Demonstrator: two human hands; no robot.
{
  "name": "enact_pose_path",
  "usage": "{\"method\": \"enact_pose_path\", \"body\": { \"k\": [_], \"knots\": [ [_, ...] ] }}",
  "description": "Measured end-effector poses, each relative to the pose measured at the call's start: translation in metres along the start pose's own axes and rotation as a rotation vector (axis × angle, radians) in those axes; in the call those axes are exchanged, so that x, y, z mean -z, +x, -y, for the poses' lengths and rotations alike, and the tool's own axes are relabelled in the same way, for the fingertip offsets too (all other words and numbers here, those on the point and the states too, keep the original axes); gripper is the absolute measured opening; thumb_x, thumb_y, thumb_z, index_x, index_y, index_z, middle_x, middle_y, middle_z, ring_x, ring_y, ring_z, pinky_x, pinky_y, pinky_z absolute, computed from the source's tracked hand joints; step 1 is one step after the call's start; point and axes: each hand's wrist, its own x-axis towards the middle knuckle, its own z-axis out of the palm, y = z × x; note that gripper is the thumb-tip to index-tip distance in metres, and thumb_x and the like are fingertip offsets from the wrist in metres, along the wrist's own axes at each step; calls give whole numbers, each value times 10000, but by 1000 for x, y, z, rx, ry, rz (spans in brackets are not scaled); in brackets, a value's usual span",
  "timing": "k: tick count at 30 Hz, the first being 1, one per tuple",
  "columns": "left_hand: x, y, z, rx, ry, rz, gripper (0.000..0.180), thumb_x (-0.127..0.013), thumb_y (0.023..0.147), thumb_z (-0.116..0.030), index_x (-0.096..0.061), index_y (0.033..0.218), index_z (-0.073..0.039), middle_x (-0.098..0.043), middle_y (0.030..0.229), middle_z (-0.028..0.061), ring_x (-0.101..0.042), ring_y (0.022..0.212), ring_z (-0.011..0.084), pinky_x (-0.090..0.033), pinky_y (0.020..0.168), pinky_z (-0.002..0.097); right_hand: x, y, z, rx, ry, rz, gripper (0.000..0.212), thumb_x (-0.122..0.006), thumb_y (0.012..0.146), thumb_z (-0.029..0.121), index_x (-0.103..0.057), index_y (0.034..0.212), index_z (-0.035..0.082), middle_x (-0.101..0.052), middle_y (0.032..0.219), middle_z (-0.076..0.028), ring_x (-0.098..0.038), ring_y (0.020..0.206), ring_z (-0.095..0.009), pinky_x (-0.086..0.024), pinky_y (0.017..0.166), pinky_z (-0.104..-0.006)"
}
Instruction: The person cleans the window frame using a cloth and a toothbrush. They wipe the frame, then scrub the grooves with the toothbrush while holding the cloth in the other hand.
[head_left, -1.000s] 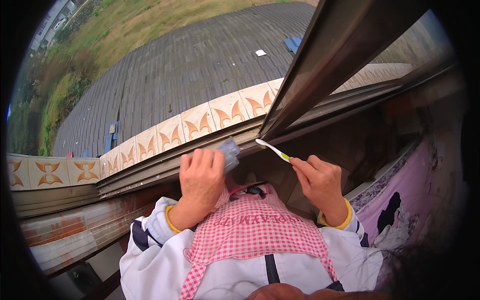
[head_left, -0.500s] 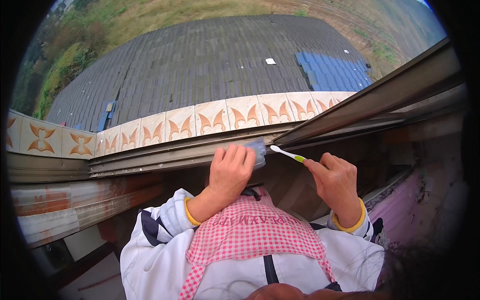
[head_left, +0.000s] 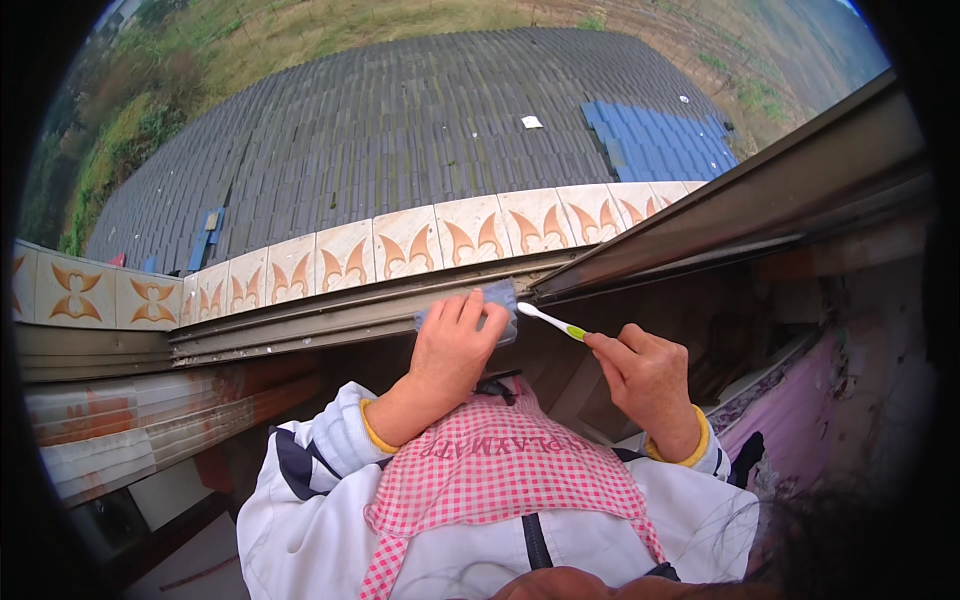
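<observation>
My left hand (head_left: 447, 350) is closed on a thin grey-blue cloth (head_left: 502, 297), which sticks out on both sides of the fingers. It rests at the inner edge of the metal window track (head_left: 310, 322). From the right, my right hand (head_left: 650, 378) pinches the green grip of a white toothbrush (head_left: 550, 321) between thumb and fingers. The brush points left, its head close beside the cloth near the window sash corner; whether they touch I cannot tell.
A metal window sash (head_left: 740, 190) slants from the track to the upper right. Patterned tiles (head_left: 406, 246) line the ledge outside, above a grey tiled roof (head_left: 380, 120). A pale, rust-marked panel (head_left: 140, 400) lies at the left, pink fabric (head_left: 785, 420) at the right.
The whole view has shifted slightly. My right hand has brought the toothbrush a little left and nearer to me. More of the cloth now shows left of my left hand's fingers.
</observation>
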Motion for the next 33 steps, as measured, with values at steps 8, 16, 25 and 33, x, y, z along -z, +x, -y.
{"method": "enact_pose_path", "body": {
  "k": [8, 16, 25, 33],
  "knots": [
    [13, 7, 9, 62, -247, 219, 461, -706, 629, 0, -522, 1050, -34, -603, 1062, 142, -578, 1005, 326, -461, 865, 413, -10, 0, -6, -43, 59, 16, 162, -732, 808, 80, -757, 965, 111, -552, 668, -68, -578, 538, -261, -426, 480, -359],
    [5, 2, 6, 23, -134, 217, 407, -636, 739, -51, -540, 1132, -1, -614, 1080, 149, -605, 1000, 294, -475, 874, 383, -11, 19, -6, -59, 101, 88, 127, -736, 807, 87, -772, 926, 110, -594, 641, -89, -602, 551, -286, -448, 499, -381],
    [26, -43, 21, 36, -30, 63, 382, -612, 795, -85, -609, 1163, 19, -659, 1146, 162, -645, 1054, 282, -513, 913, 358, -4, 24, 26, -125, 289, 80, 193, -729, 784, -20, -763, 960, 53, -545, 607, -104, -528, 481, -224, -372, 458, -327],
    [38, -54, 38, 56, -73, 82, 380, -618, 795, -75, -621, 1163, 20, -648, 1138, 155, -646, 1049, 290, -529, 895, 361, -3, 23, 37, -207, 289, 28, 215, -716, 797, -40, -756, 993, 41, -547, 616, -93, -512, 484, -193, -359, 461, -311]
  ]
}}
